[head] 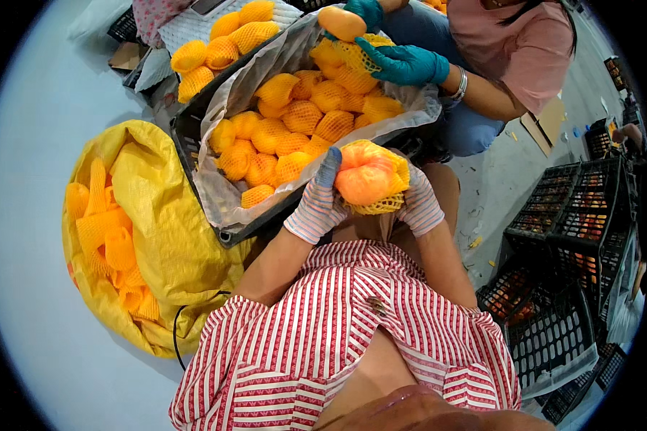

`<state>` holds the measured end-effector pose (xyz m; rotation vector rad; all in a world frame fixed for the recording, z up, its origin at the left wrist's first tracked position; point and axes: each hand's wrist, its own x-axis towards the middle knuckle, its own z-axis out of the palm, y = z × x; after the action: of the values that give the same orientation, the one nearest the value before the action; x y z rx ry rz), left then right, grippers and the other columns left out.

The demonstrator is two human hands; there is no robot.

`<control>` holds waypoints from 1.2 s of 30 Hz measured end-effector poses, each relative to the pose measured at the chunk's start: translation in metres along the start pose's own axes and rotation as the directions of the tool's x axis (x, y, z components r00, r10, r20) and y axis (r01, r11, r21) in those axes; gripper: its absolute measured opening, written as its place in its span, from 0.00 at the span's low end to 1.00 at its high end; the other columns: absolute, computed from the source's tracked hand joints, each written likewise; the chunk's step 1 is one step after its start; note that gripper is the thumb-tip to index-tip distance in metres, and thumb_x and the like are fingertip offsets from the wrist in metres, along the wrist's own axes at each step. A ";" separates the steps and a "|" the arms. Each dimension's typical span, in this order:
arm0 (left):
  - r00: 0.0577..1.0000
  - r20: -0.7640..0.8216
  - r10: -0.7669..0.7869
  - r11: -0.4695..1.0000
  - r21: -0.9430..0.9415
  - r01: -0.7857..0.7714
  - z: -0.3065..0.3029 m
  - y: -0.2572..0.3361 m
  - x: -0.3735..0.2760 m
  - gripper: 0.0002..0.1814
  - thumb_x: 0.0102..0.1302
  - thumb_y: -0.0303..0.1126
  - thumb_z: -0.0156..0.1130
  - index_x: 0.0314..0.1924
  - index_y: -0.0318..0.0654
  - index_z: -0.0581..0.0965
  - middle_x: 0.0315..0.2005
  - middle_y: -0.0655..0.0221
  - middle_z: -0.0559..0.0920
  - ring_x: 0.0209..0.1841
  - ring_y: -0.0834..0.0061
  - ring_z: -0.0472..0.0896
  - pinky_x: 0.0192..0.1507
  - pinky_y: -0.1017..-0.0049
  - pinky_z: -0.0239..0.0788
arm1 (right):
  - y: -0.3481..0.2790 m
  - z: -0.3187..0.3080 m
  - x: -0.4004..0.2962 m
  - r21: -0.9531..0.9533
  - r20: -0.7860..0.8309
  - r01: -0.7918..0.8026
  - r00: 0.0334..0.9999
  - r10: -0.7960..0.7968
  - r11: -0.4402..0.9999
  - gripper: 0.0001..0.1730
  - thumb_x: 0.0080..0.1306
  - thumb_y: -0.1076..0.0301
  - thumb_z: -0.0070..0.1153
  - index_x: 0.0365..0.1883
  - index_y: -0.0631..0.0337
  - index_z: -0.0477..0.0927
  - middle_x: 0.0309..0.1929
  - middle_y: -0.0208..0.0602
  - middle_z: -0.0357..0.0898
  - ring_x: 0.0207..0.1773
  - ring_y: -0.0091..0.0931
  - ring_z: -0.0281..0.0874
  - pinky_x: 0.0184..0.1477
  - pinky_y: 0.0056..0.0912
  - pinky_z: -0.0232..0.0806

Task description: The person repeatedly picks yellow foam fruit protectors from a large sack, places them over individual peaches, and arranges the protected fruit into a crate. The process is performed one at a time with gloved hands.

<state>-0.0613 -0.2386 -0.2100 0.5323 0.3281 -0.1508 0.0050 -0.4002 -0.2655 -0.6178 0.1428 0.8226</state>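
Observation:
Between my two striped gloves is a red-orange peach (364, 173), partly wrapped in a yellow foam net sleeve (384, 205). My left hand (322, 202) holds its left side, thumb raised along it. My right hand (419, 202) holds the sleeve and fruit from the right, its fingers partly hidden. Just beyond lies a black plastic crate (221, 235) with a pale liner (214, 207), filled with netted fruits (302, 117). On the left stands a yellow woven sack (162, 210), its mouth showing loose orange foam net sleeves (119, 248).
Across the crate, a co-worker's teal-gloved hands (410, 64) hold an orange-yellow fruit (342, 23) and a net sleeve. More netted fruits (222, 52) lie on a white quilted surface (180, 24) beyond the crate. Stacked black crates of fruit (582, 202) stand at the right.

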 end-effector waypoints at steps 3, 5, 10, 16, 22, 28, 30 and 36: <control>0.999 0.035 -0.001 0.999 -0.036 0.002 0.000 -0.003 0.002 0.36 0.62 0.57 0.54 0.58 0.33 0.66 0.53 0.58 0.74 0.55 0.63 0.74 0.59 0.63 0.66 | 0.008 -0.006 0.002 0.015 -0.006 0.087 0.996 -0.087 0.996 0.21 0.68 0.58 0.47 0.50 0.66 0.73 0.49 0.39 0.77 0.50 0.30 0.76 0.54 0.34 0.69; 0.999 0.036 0.020 1.000 0.008 -0.020 0.006 -0.003 -0.002 0.34 0.64 0.55 0.54 0.58 0.33 0.66 0.53 0.59 0.74 0.55 0.63 0.74 0.60 0.63 0.65 | 0.004 -0.001 0.003 0.075 -0.054 0.145 0.989 -0.141 0.987 0.26 0.69 0.51 0.44 0.53 0.67 0.71 0.52 0.43 0.74 0.54 0.33 0.74 0.57 0.38 0.67; 0.999 0.034 0.012 1.000 -0.011 -0.012 -0.002 -0.011 -0.001 0.29 0.67 0.50 0.51 0.59 0.34 0.66 0.55 0.60 0.72 0.57 0.64 0.72 0.61 0.63 0.63 | -0.006 0.013 -0.015 -0.369 -0.026 0.390 0.903 -0.428 0.844 0.34 0.64 0.46 0.51 0.56 0.67 0.68 0.54 0.43 0.72 0.56 0.35 0.70 0.59 0.37 0.63; 0.983 0.133 0.125 0.971 0.186 -0.148 -0.002 -0.018 -0.008 0.26 0.70 0.45 0.47 0.59 0.34 0.65 0.56 0.59 0.71 0.58 0.65 0.71 0.63 0.64 0.61 | -0.013 0.049 -0.058 -0.823 0.566 0.463 0.626 -0.536 -0.328 0.45 0.50 0.46 0.65 0.60 0.63 0.65 0.54 0.48 0.69 0.58 0.41 0.67 0.60 0.40 0.60; 0.989 0.109 0.095 0.933 0.338 -0.127 -0.019 -0.022 0.001 0.24 0.71 0.44 0.45 0.61 0.37 0.64 0.57 0.59 0.71 0.59 0.66 0.70 0.62 0.65 0.61 | -0.001 0.035 -0.046 -0.880 0.343 0.458 0.793 -0.504 0.122 0.52 0.43 0.52 0.72 0.62 0.65 0.61 0.61 0.49 0.63 0.61 0.40 0.65 0.61 0.38 0.61; 0.990 0.080 -0.118 0.984 -0.127 0.127 0.001 -0.010 -0.010 0.25 0.70 0.45 0.46 0.61 0.40 0.65 0.57 0.62 0.72 0.59 0.65 0.71 0.61 0.65 0.63 | 0.000 0.025 -0.039 -0.562 0.106 0.495 0.838 -0.536 0.663 0.50 0.47 0.57 0.71 0.64 0.66 0.58 0.59 0.40 0.64 0.61 0.31 0.64 0.62 0.33 0.59; 0.991 0.066 -0.119 0.982 -0.139 0.127 0.000 -0.010 -0.009 0.24 0.70 0.46 0.47 0.60 0.39 0.66 0.55 0.62 0.73 0.57 0.65 0.72 0.60 0.67 0.64 | 0.001 0.026 -0.039 -0.643 0.161 0.531 0.798 -0.581 0.551 0.49 0.47 0.58 0.71 0.63 0.66 0.58 0.59 0.41 0.64 0.61 0.31 0.64 0.62 0.34 0.60; 0.988 0.148 0.051 0.979 0.188 -0.079 0.015 -0.011 0.002 0.32 0.57 0.42 0.65 0.58 0.35 0.67 0.52 0.62 0.74 0.54 0.67 0.74 0.59 0.69 0.65 | -0.012 0.036 -0.039 -0.813 0.579 0.493 0.630 -0.517 -0.310 0.46 0.46 0.59 0.71 0.61 0.65 0.63 0.59 0.40 0.66 0.60 0.32 0.65 0.61 0.36 0.59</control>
<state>-0.0579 -0.2555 -0.2035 0.7202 0.1566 -0.1570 -0.0172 -0.4111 -0.2172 -1.9592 -0.8525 -0.2398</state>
